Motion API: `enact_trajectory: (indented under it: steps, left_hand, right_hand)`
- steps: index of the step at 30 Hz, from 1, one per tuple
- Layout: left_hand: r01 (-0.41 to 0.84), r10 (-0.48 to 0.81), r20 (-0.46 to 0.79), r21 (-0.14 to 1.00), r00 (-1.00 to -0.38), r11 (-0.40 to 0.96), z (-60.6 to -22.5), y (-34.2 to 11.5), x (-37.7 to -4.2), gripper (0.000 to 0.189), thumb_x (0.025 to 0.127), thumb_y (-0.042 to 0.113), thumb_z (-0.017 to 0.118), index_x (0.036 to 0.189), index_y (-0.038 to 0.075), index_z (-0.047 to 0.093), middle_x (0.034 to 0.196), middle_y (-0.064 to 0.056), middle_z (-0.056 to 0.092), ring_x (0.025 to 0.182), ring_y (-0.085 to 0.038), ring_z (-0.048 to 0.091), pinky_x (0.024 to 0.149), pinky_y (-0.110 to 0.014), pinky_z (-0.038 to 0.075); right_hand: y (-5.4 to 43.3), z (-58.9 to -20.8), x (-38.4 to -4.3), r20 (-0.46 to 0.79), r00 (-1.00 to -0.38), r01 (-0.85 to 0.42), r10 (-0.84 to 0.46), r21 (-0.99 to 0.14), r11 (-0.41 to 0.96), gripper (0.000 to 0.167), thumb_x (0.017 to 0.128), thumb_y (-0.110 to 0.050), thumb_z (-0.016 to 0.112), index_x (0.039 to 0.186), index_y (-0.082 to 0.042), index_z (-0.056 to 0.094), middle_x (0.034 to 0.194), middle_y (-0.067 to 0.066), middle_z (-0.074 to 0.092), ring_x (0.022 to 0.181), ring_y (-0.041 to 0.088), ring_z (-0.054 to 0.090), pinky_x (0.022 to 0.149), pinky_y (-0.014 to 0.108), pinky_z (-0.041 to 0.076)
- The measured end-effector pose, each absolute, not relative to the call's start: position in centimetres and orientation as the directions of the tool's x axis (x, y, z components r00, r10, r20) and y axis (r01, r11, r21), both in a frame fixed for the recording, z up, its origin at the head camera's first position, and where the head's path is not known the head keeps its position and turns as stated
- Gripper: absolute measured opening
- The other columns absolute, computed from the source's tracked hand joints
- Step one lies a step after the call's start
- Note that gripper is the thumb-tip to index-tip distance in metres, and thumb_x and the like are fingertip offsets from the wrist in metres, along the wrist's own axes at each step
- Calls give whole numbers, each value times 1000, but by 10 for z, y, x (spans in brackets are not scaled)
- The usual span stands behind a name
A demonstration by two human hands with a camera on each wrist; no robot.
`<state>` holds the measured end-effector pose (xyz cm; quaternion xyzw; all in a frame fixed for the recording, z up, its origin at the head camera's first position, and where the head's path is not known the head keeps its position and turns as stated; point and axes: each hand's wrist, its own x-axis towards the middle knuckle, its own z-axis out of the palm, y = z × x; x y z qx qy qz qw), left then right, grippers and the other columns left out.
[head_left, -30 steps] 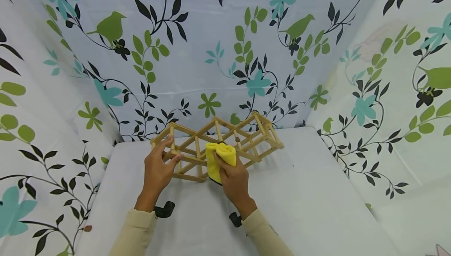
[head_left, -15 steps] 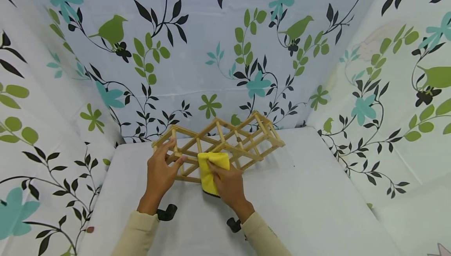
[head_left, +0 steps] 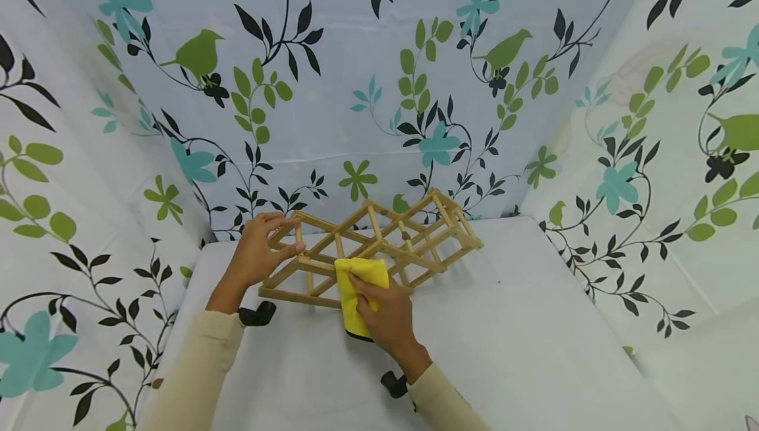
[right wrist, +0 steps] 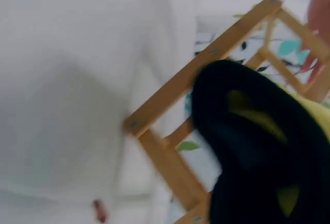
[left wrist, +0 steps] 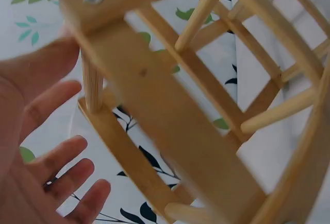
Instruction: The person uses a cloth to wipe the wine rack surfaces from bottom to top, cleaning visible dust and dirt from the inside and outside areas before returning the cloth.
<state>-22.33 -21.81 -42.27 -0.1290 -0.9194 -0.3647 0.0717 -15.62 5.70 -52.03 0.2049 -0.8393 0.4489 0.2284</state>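
Observation:
A light wooden lattice rack, built of flat slats joined by round dowels, stands across the far part of the table. My left hand is at its left end. In the left wrist view the thumb touches the end of a slat, while the other fingers reach out loosely beside a dowel. My right hand pinches a folded yellow cloth against the rack's near middle. The cloth's black edging fills much of the right wrist view, and the right fingers are hidden there.
The white table runs up to a hanging sheet printed with leaves and birds, close behind the rack. Similar printed sheets hang on both sides. A black wrist camera shows at the left cuff and another black camera at the right.
The right hand has drawn the cloth left and down along the rack, now held flatter. The left hand has shifted left and up, its fingers loosening at the rack's end.

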Motion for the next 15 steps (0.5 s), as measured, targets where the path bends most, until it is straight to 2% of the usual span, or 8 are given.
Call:
enact_trajectory:
  steps: [1, 3, 7, 9, 12, 15]
  left_hand:
    - [290, 220, 189, 660, -957, 693, -420, -221, -229, 57, 95, 31, 83, 145, 9, 65, 165, -25, 43, 153, -55, 31, 118, -80, 27]
    - [272, 286, 96, 687, -953, 674, -415, -226, -239, 62, 96, 31, 82, 150, 10, 61, 169, -25, 36, 156, -56, 26, 118, -81, 27]
    - [259, 400, -4, 756, -916, 601, -412, -234, -250, 60, 99, 28, 78, 153, 11, 56, 169, -23, 38, 155, -52, 33, 117, -80, 32]
    - [248, 418, -26, 770, -908, 588, -413, -236, -253, 59, 100, 29, 77, 153, 12, 56, 169, -21, 37, 155, -52, 33, 116, -81, 32]
    - [254, 435, -33, 772, -900, 583, -414, -236, -254, 59, 100, 30, 77, 152, 13, 56, 171, -21, 35, 156, -52, 30, 116, -81, 30]
    - [266, 443, -31, 760, -896, 593, -412, -234, -254, 58, 100, 31, 77, 151, 15, 57, 171, -20, 35, 156, -52, 32, 116, -80, 31]
  right_hand:
    - [54, -515, -155, 581, -802, -567, -141, -665, 485, 39, 94, -11, 81, 130, -25, 78, 125, 11, 76, 101, 21, 75, 79, 30, 63]
    - [45, -504, -154, 625, -760, -629, -178, -637, 446, 38, 94, -14, 82, 130, -25, 78, 125, 10, 76, 104, 22, 75, 84, 32, 65]
    - [21, -486, -161, 683, -641, -750, -350, -462, 474, 37, 97, -18, 80, 133, -26, 77, 129, 9, 74, 112, 23, 74, 94, 32, 63]
    - [14, -487, -167, 675, -612, -770, -413, -387, 507, 36, 101, -19, 75, 135, -29, 75, 132, 8, 72, 115, 22, 73, 97, 32, 62]
    - [14, -498, -171, 651, -645, -730, -401, -368, 576, 33, 101, -20, 74, 132, -32, 77, 132, 7, 72, 113, 21, 73, 93, 32, 63]
    - [28, -517, -169, 607, -738, -611, -293, -419, 672, 32, 99, -14, 77, 123, -33, 81, 118, 3, 77, 95, 17, 73, 74, 28, 61]
